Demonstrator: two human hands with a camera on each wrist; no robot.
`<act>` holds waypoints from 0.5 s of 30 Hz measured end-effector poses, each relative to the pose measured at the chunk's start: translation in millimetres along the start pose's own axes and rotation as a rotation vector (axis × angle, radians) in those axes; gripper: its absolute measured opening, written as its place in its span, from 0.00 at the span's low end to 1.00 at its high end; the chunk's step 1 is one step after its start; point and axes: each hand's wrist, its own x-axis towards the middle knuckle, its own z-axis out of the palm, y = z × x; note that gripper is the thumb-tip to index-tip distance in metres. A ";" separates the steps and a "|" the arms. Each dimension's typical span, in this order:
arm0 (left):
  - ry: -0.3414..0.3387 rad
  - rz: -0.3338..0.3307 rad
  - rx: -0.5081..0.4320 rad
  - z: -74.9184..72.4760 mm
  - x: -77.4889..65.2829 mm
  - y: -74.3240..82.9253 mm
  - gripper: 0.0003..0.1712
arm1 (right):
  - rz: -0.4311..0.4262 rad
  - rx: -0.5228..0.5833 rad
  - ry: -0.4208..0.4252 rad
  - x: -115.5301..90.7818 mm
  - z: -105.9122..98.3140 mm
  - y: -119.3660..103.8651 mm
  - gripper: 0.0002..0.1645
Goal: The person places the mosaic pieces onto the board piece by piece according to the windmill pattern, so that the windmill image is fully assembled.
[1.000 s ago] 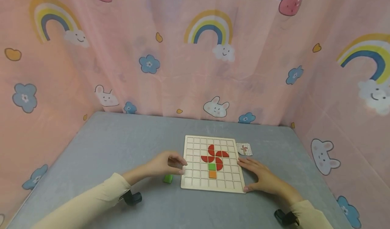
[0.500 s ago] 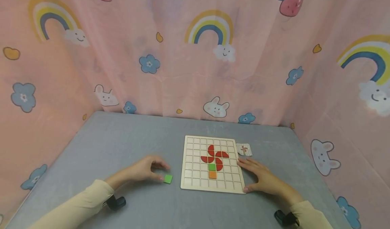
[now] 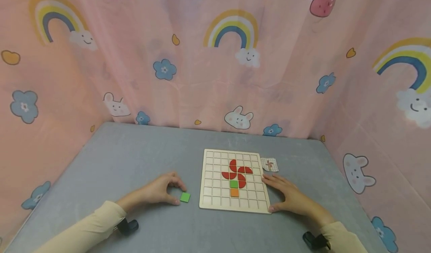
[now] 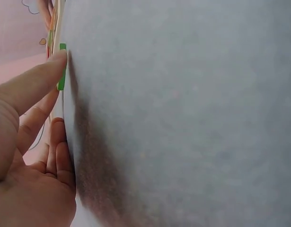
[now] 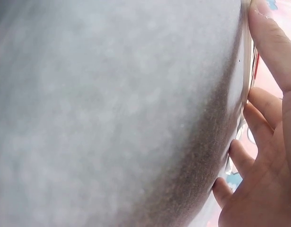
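My left hand (image 3: 158, 188) is at a loose green square tile (image 3: 185, 197) lying on the table left of the board. Thumb and index finger lie against its edges in a light pinch; in the left wrist view the thumb partly covers the tile (image 4: 62, 78). A pale wooden grid board (image 3: 215, 202) carries red rounded pieces (image 3: 241, 180) in a pinwheel, with a green square (image 3: 234, 184) and an orange square (image 3: 234, 192) beneath. Along the board's right edge rests my right hand (image 3: 292, 197), fingers spread, thumb by the near corner.
A small pattern card (image 3: 270, 164) showing a similar pinwheel lies beside the board's upper right edge. Grey cloth covers the table (image 3: 151, 144). Behind and at both sides hangs a pink printed curtain (image 3: 188, 103).
My left hand has drawn back leftward from the board's left edge to the loose green tile, and its index finger has closed in on the tile. The right hand has stayed put.
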 end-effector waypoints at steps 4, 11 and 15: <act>0.012 0.008 0.018 1.2 -0.3 -0.7 0.19 | -0.001 -0.005 0.001 0.0 0.3 0.6 0.60; 0.033 0.012 0.043 3.4 -0.7 0.0 0.17 | -0.009 -0.011 -0.002 0.1 1.7 2.6 0.60; 0.043 0.008 0.045 3.9 -0.8 1.0 0.17 | 0.000 -0.006 -0.001 0.7 2.0 2.6 0.60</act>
